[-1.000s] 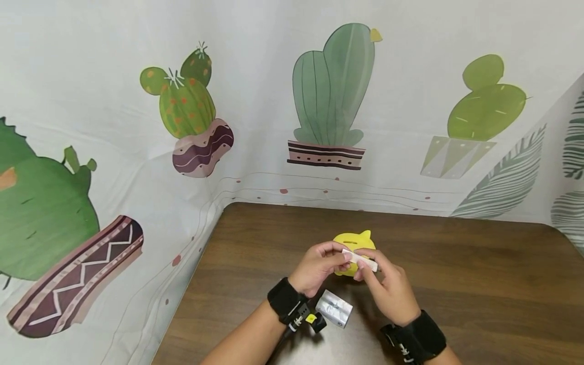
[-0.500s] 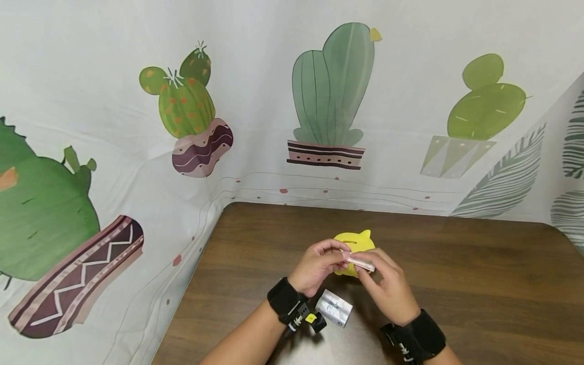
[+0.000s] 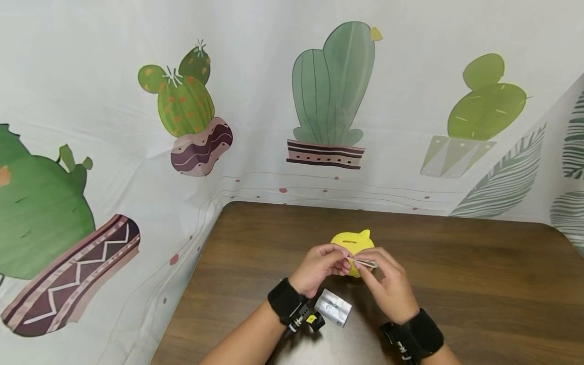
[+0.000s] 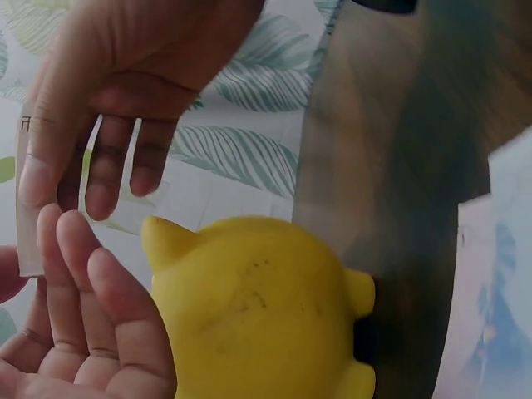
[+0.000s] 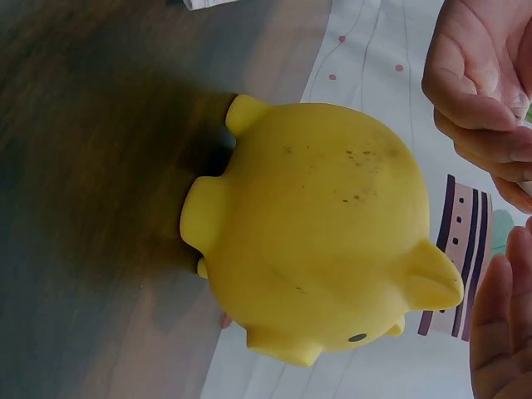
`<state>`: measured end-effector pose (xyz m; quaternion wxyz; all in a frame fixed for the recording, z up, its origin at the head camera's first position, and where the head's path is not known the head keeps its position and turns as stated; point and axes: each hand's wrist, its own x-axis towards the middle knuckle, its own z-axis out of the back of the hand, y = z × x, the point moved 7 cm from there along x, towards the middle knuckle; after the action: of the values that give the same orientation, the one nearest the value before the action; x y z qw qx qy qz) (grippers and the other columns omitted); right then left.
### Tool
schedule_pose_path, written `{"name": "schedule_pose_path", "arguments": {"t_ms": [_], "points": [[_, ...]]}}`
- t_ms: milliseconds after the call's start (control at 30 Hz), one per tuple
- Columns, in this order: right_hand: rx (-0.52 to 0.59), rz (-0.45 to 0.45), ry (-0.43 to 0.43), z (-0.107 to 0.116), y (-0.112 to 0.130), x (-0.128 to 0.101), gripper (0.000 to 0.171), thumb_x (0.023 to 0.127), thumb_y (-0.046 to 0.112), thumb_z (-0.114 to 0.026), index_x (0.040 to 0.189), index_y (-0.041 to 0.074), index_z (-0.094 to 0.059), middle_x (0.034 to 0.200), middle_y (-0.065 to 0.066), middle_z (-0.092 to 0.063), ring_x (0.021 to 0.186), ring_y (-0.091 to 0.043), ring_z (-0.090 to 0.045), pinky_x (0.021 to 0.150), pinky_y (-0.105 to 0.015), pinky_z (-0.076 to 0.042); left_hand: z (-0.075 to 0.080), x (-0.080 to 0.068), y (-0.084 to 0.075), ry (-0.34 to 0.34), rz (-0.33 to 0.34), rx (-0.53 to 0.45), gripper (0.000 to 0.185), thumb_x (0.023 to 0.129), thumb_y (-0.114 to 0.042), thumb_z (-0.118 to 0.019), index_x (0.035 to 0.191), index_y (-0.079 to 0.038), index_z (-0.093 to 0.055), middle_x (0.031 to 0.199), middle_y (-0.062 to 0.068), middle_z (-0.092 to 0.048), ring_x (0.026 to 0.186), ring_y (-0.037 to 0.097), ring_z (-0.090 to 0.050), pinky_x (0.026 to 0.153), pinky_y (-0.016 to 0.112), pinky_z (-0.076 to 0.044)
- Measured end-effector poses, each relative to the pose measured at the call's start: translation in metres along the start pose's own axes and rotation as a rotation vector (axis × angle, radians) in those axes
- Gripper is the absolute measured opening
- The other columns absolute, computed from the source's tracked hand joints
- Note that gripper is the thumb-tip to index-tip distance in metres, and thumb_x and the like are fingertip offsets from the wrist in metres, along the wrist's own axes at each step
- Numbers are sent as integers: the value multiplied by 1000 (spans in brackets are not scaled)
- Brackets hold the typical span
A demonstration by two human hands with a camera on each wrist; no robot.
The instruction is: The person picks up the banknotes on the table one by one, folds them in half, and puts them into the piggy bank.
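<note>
A small folded banknote (image 3: 365, 263) is held between both hands, its thin layered edge facing up in the head view. The left hand (image 3: 319, 264) pinches one end with thumb and forefinger. The other end sits between the thumb and fingers of the right hand (image 3: 390, 286). In the left wrist view the folded banknote (image 4: 27, 229) appears as a pale strip with a dark printed character. Just beyond the hands stands a yellow piggy bank (image 3: 353, 246), slot upward, partly hidden by the fingers. The right wrist view shows the piggy bank (image 5: 320, 216) from its side.
On the brown wooden table (image 3: 479, 284), a shiny silver block (image 3: 333, 307) lies near the left wrist. Black bands (image 3: 284, 300) with small cameras circle both wrists. Behind the table hangs a white cloth (image 3: 255, 101) printed with cacti.
The banknote has turned from its flat pale face to its thin edge, and its layers now spread slightly at the right end. Both hands stay nearly in place; the silver block has not moved.
</note>
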<state>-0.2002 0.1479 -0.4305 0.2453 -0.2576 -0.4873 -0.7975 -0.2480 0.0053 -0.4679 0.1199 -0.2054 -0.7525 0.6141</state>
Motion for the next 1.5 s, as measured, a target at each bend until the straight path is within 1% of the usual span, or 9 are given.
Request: {"name": "schedule_pose_path", "arguments": {"t_ms": [200,333,433,567,667,867,1000,1233,1500], "points": [[-14,-27,-34,2,-4,1,25,87,-8,-72,104,10,-72,99,-3,-72,95,-7,-66,89,-10,-50,5,1,-5,-46,-52,127,24,100,-13,-58,105,9,-66,79,-2,-67,76,8,-65,72,26,-52],[-44,-40,-43,3,-7,1,21,89,-4,-71,105,10,-70,98,-2,-71,92,-7,-65,84,-11,-51,8,0,-11,-65,-110,206,21,99,-12,-61,102,7,-68,83,7,-69,79,12,-64,75,32,-54],[-56,-50,-54,3,-10,1,17,92,-2,-69,106,8,-69,100,-3,-70,93,-9,-65,85,-10,-50,10,-2,-16,-115,-164,367,16,99,-16,-63,102,-3,-72,92,7,-69,84,12,-62,77,28,-54],[-58,-77,-64,5,-16,1,13,95,2,-67,107,7,-67,102,-4,-68,94,-11,-64,86,-9,-48,14,-5,-20,-222,-223,653,10,98,-22,-66,103,-18,-74,103,1,-65,93,19,-59,76,20,-49],[-62,-101,-73,6,-20,2,11,97,4,-65,108,6,-65,103,-4,-67,96,-10,-63,87,-9,-48,16,-6,-20,-264,-234,753,15,95,-22,-69,110,-20,-72,112,3,-62,101,26,-55,77,22,-46],[-71,-128,-72,7,-27,8,12,98,4,-62,110,5,-65,106,-4,-67,99,-8,-61,90,-8,-46,21,-3,-12,-298,-199,745,42,92,-24,-72,133,-18,-62,133,5,-56,121,24,-50,99,37,-47],[-86,-119,-49,4,-30,12,16,98,1,-62,112,6,-65,107,-4,-67,98,-12,-61,89,-7,-45,25,1,-5,-270,-180,688,54,94,-26,-69,145,-16,-54,145,7,-52,128,26,-52,107,46,-47],[-87,-153,-18,1,-39,16,16,100,2,-59,114,7,-64,114,-4,-66,101,-11,-60,89,-3,-42,24,6,5,-190,-136,619,55,97,-26,-66,149,-20,-50,156,6,-45,139,26,-48,112,45,-45],[-125,-150,8,0,-39,19,15,99,4,-61,114,7,-65,111,-5,-67,99,-10,-61,86,-4,-43,21,8,9,-159,-132,585,51,98,-22,-66,147,-19,-53,159,8,-41,142,26,-44,111,41,-46]]}}
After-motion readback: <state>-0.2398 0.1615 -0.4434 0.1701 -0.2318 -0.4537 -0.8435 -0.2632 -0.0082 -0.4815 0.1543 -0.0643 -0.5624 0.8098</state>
